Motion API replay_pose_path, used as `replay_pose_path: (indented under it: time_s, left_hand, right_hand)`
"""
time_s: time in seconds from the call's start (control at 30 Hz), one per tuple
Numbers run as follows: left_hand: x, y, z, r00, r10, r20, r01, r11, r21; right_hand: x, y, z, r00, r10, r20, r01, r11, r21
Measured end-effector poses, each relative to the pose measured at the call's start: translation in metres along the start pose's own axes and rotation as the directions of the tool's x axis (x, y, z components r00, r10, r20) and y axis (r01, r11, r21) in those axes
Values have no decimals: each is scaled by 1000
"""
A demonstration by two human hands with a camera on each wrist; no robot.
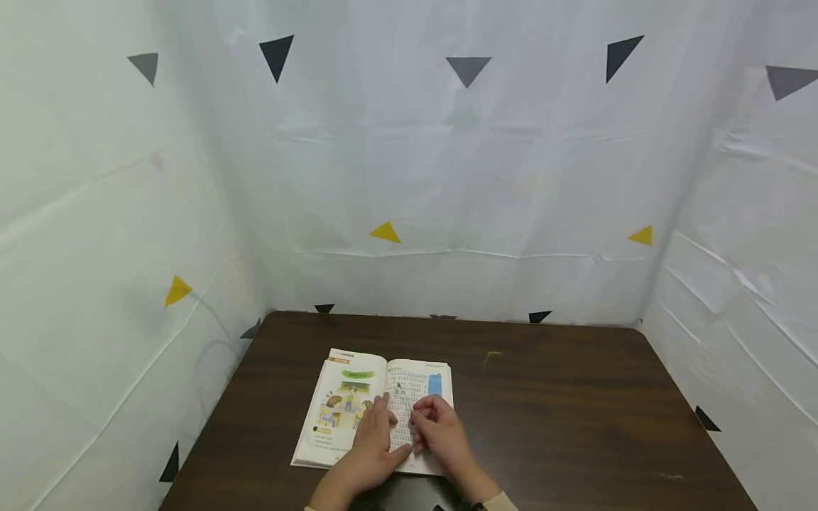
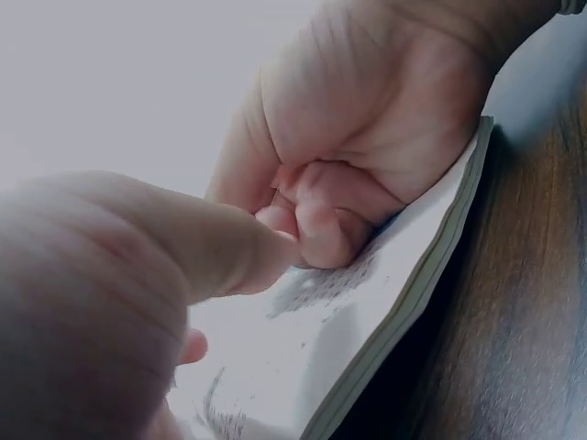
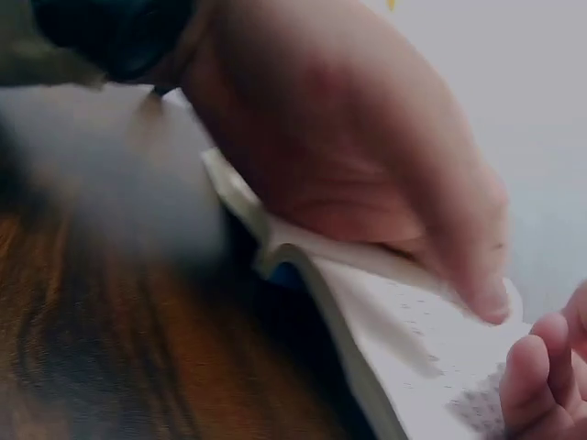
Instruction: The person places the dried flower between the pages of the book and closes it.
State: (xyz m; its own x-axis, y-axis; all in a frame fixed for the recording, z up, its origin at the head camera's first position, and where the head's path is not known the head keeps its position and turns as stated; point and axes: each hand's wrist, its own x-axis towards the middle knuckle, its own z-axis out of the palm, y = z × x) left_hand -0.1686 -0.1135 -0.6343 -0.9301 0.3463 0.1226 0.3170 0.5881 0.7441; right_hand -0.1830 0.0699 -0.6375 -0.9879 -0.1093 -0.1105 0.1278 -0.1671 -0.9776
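An open book (image 1: 317, 426) lies on the dark table, with coloured drawings on its left page and rows of small print on its right page. My left hand (image 1: 373, 448) rests over the middle fold with its fingers extended; its thumb (image 2: 229, 257) reaches toward the right hand in the left wrist view. Over the right page, my right hand (image 1: 442, 434) has its fingers curled and pinches a thin, slender stick-like thing (image 1: 405, 397) with a small dark-green end. Its exact kind I cannot tell. In the right wrist view the right hand (image 3: 367, 147) stands low over the page.
The dark brown wooden table (image 1: 562, 411) extends to the right of the book. White sheets (image 1: 486, 177) with black, grey and yellow triangles hang behind and at both sides. A dark band (image 3: 119, 32) circles the right wrist.
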Motion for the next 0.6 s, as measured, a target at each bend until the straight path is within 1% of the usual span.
replay_pose_path:
  time_s: [0.03,0.07,0.1,0.13,0.17,0.27,0.37,0.4,0.47,0.53,0.6]
  left_hand:
    - [0,-2,0,1000,5,-27,-6,1000,-22]
    - [-1,-3,0,999,-5,-48,4,999,-38]
    - [-1,-4,0,998,-17,-61,14,999,-52]
    - [-1,-5,0,997,-13,-72,9,998,-59]
    - [-1,-5,-1,997,-32,-69,28,998,-62]
    - [-1,-3,-3,998,-52,-47,50,998,-37]
    - [-2,0,-4,998,-60,-27,60,998,0]
    - [-2,1,-4,998,-52,-30,52,999,4]
    - [-3,2,-4,998,-43,-40,42,999,-5]
    - [-2,1,-4,998,-18,-54,17,1000,-16]
    - [-1,-1,-1,998,-18,-62,17,1000,-18]
  right_hand:
    - [0,1,2,1000,-13,3,13,999,-29]
    - [0,2,4,1000,-27,10,28,998,-55]
    - [0,3,6,999,-43,22,45,996,-82]
    - [0,4,8,998,-58,30,60,993,-101]
    - [-1,4,9,997,-71,38,75,991,-115]
    - [-3,5,11,996,-82,47,87,989,-117]
    - [-4,5,12,997,-68,35,72,992,-107]
    - [-4,4,12,997,-66,33,70,990,-119]
    - [-4,2,11,997,-73,40,79,982,-173]
    - [-2,0,10,996,-75,55,86,968,-237]
    - [-1,-2,8,995,-66,79,86,952,-292]
